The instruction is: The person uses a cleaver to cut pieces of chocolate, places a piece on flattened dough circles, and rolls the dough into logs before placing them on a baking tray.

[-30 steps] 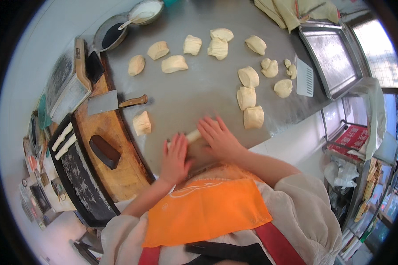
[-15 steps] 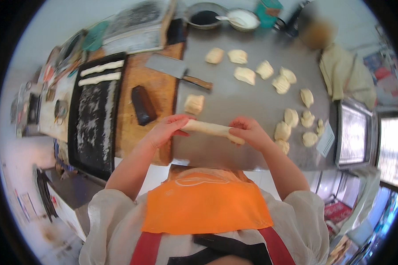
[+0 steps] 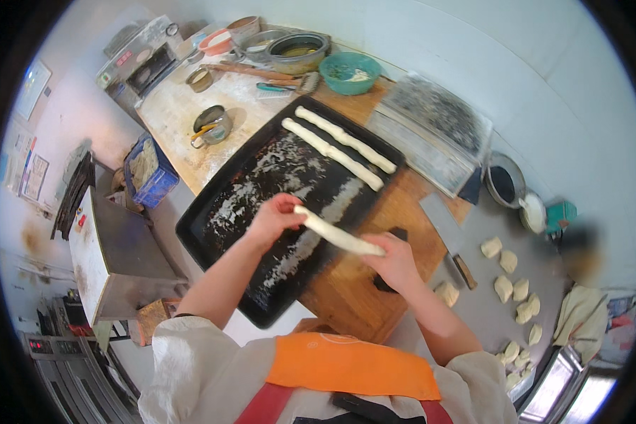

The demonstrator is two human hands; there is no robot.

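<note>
Dough rope [image 3: 338, 234] now over tray [image 3: 212, 219].

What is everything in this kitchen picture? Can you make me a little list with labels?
left hand: pinches one end of the long pale dough rope
right hand: holds the other end
under the rope: black floury metal baking tray
on the tray: two more long dough strips
right side: small pale dough lumps on the grey counter

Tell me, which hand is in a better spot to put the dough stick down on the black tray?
Probably the left hand: it holds its end of the dough stick over the black tray, while the right hand is over the wooden board.
</note>
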